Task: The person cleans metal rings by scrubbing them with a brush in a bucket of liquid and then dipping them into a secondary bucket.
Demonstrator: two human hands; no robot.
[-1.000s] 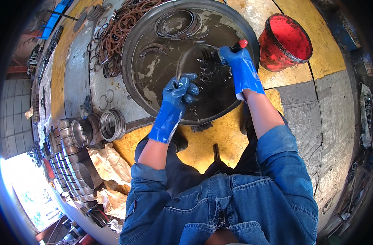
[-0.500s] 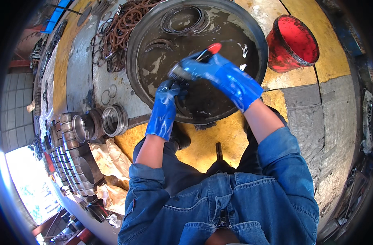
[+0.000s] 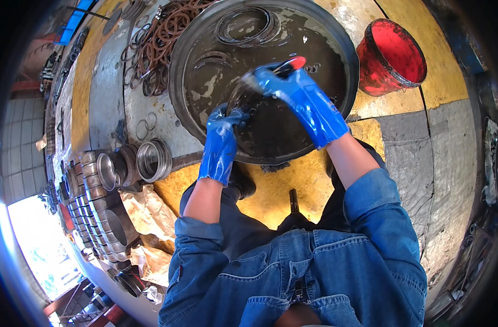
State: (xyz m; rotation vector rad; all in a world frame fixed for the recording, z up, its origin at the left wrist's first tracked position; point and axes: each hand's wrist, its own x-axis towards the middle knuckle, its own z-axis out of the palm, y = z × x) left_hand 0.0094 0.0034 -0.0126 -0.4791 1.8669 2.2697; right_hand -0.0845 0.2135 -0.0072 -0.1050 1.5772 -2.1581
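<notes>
Both my hands wear blue rubber gloves over a wide round metal basin (image 3: 353,71) of dark, murky liquid. My right hand (image 3: 290,90) is closed round a brush (image 3: 291,66) with a red and black handle. Its bristle end, smeared by motion, lies over the far edge of a dark thin metal ring (image 3: 234,97). My left hand (image 3: 222,122) grips that ring at its near left side, low over the liquid; part of the ring is hidden by the gloves and dark liquid. Farther back in the basin, several larger rings (image 3: 219,28) lie partly under the liquid.
A red bucket (image 3: 369,71) stands right of the basin. Brown rings (image 3: 172,27) are heaped at its far left. Stacked silver rings (image 3: 149,162), metal cylinders (image 3: 115,226) and crumpled brown paper (image 3: 148,210) lie at the left. Yellow and grey sheets cover the floor.
My right hand has moved slightly to the right with the brush, away from my left glove. The left hand has shifted only a little and still grips the ring.
</notes>
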